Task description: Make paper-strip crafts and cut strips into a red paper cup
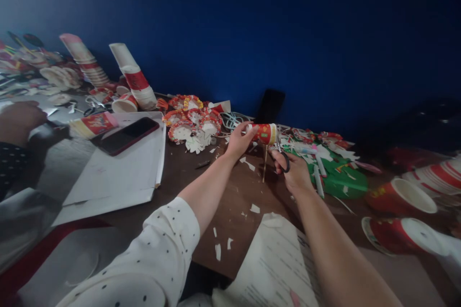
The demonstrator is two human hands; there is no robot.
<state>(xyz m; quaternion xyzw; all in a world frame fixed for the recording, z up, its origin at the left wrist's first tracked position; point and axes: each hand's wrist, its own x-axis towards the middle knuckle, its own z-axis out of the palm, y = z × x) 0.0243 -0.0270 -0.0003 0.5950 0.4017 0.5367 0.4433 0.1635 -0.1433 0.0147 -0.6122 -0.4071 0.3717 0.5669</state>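
Printed paper (273, 259) overlaps table's (230, 201) near edge. Farther up, R hand (294, 171) holds scissors (287, 163), blades pointing up/away. L hand (240, 141) grasps red paper cup (265, 133) toward far edge, on its side, long axis approx. L–R; scissors meet its R end, contact unclear. L hand's nearer: it's on the cup.

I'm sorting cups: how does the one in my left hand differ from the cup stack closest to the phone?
The cup is held sideways in your left hand; the stack stands unheld. The cup is single, the stack several cups. The cup looks mostly red, the stack mostly white. Both show some red.
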